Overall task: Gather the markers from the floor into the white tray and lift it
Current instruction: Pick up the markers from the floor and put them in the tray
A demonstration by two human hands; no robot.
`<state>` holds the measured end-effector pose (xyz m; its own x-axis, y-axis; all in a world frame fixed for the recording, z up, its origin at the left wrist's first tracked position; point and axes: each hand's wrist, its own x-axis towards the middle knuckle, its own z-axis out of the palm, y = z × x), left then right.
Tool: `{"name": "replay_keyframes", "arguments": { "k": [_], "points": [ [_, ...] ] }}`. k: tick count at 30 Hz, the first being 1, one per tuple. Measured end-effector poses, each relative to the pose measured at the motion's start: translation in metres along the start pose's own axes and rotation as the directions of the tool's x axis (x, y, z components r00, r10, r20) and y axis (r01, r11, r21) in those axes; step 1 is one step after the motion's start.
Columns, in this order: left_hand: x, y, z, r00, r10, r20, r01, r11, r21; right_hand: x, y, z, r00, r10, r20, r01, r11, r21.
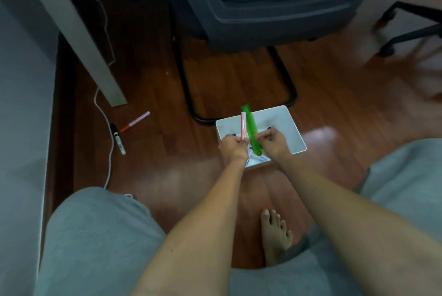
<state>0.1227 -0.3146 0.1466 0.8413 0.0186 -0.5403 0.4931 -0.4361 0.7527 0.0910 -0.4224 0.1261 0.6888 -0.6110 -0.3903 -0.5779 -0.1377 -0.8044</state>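
At the far left, beside the white cable (110, 152), two markers lay on the wooden floor (148, 176): a black-capped marker (118, 139) just beside the cable and a red marker (135, 121) angled next to it, both well apart from the tray. Moving right, our left hand (232, 146) hovered over the near left part of the white tray (295, 131), its grip pinched on a pink marker (243, 125) that stood nearly upright. Just beside it our right hand (273, 143) had its grip closed on a green marker (252, 129), thicker and tilted with the far end up. Something pale with blue on it already lay in the tray's near end; we could not tell what it was.

We judged the markers to be light, stiff and smooth plastic, apt to roll, so each was best pinched around the barrel's middle and laid flat, not dropped. The tray looked rigid and shallow; we would take it by its two short rims and keep it level, since loose markers could slide off.
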Motion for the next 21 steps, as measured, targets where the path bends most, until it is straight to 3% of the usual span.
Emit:
{"name": "replay_keyframes", "arguments": {
  "k": [5,11,21],
  "points": [
    [-0.011,-0.011,0.013,1.0,-0.018,0.024,0.017,0.997,0.071,-0.018,0.024,0.005,0.995,0.078,-0.066,-0.078,0.997,0.006],
    [-0.003,-0.006,-0.007,1.0,0.0,-0.002,0.0,0.995,0.099,-0.008,-0.004,0.009,0.991,0.082,-0.104,-0.083,0.997,-0.003],
    [0.065,-0.004,-0.12,0.957,-0.035,-0.287,0.025,0.999,-0.041,0.031,-0.085,0.075,0.982,-0.13,0.134,0.133,0.991,-0.018]
  ]
}}
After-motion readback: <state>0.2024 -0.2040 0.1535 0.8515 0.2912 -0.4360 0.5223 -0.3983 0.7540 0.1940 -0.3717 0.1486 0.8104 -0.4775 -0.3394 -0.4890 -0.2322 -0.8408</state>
